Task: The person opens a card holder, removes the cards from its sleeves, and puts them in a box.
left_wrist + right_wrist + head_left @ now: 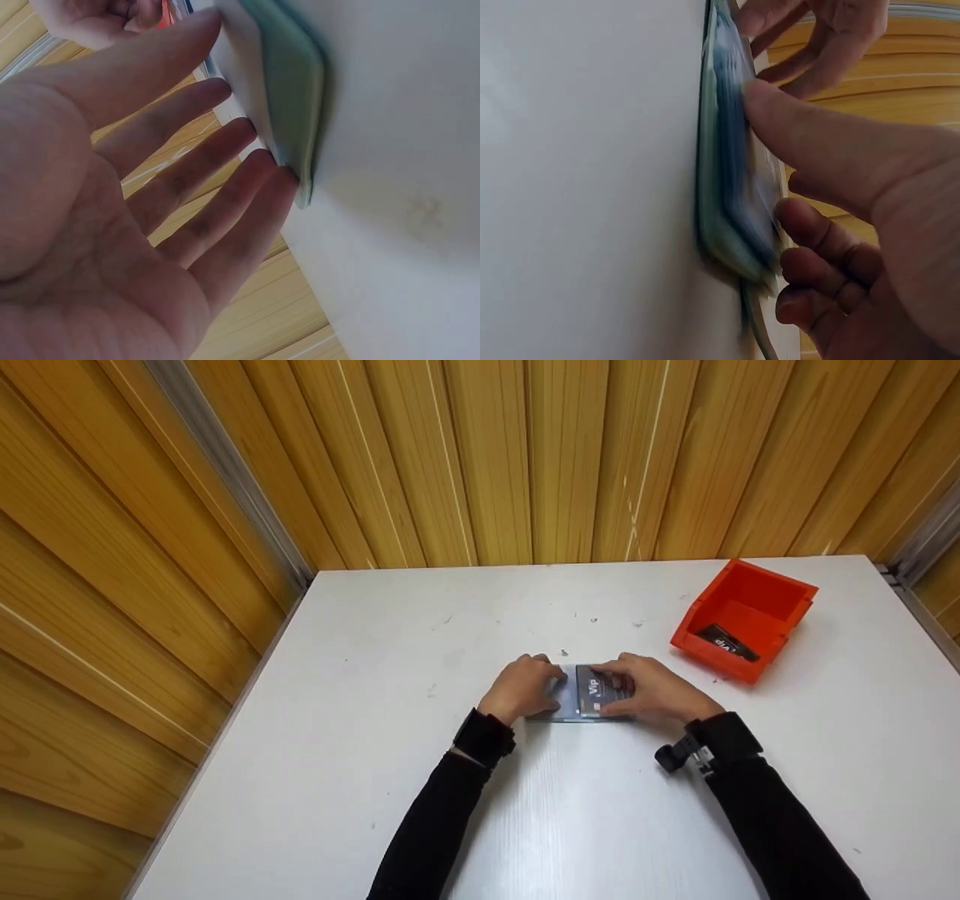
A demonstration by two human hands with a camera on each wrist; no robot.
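A card holder (568, 703) with clear sleeves lies opened out on the white table, its pale green cover (289, 90) showing in the left wrist view. On its right half is a dark card (592, 701) marked "Vip". My left hand (521, 688) rests on the left half, fingers fairly straight, fingertips at the page in the left wrist view. From the right, my right hand (660, 690) holds the card across its width, thumb on the near edge and fingers on the far edge. The holder's right half is blurred and tilted in the right wrist view.
A red-orange bin (776, 619) stands at the back right of the white table (360, 675), with another black "Vip" card (727, 643) inside. Wood-patterned panels (487, 457) rise behind the table and along its left side.
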